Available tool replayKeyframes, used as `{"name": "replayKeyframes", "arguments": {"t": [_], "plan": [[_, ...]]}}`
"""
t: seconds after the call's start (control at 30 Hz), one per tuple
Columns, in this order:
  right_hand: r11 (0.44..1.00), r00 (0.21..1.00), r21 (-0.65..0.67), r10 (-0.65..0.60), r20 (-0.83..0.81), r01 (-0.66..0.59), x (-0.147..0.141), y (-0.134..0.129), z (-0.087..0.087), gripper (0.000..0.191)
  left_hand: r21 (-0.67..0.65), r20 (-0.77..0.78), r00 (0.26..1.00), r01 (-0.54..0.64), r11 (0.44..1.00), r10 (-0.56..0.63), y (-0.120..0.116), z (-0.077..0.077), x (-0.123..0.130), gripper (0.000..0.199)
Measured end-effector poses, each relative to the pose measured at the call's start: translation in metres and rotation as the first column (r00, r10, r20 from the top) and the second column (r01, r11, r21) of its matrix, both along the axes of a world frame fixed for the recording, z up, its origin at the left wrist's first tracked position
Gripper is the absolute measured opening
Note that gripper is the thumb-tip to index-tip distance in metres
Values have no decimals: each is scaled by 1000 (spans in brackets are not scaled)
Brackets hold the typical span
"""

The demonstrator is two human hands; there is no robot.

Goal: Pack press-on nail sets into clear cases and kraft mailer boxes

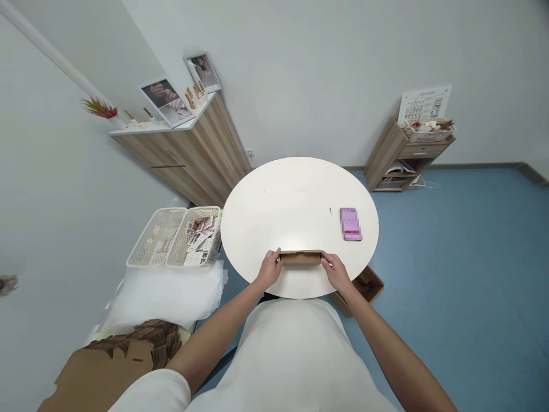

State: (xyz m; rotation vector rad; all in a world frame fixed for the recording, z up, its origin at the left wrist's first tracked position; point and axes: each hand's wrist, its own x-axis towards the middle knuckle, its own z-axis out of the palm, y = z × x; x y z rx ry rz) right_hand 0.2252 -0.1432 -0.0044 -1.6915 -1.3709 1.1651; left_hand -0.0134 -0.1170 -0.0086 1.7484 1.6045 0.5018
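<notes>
A small brown cardboard box (301, 258) is held at the near side of the round white table (295, 194). Its left end is gripped by my left hand (270, 268), fingers closed on the edge. At the opposite end my right hand (337, 271) holds it the same way, thumb and fingers closed. Whether the box is fully folded I cannot tell. To the right on the table lies a purple, blurred-out phone-shaped object (350, 224), apart from both hands. A tiny dark item (330, 211) lies beside it, too small to name.
Left of the table stand two white baskets (171, 263), one with cards and packets. Below them are white sheets (167, 294) and stacked flat cardboard (111, 372). An open carton (375, 285) sits on the floor at the right. A wooden cabinet (218, 146) and small shelf (388, 151) stand behind.
</notes>
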Motion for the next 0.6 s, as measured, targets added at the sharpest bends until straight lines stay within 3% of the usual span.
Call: {"name": "replayKeyframes", "arguments": {"t": [0.37, 0.6], "plan": [[997, 990, -10, -79, -118, 79, -3, 1, 1, 44, -84, 121, 988, -82, 993, 92, -7, 8, 2, 50], [968, 943, -198, -205, -263, 156, -12, 3, 1, 41, -266, 292, 913, -210, 941, 286, -6, 6, -6, 51]]}}
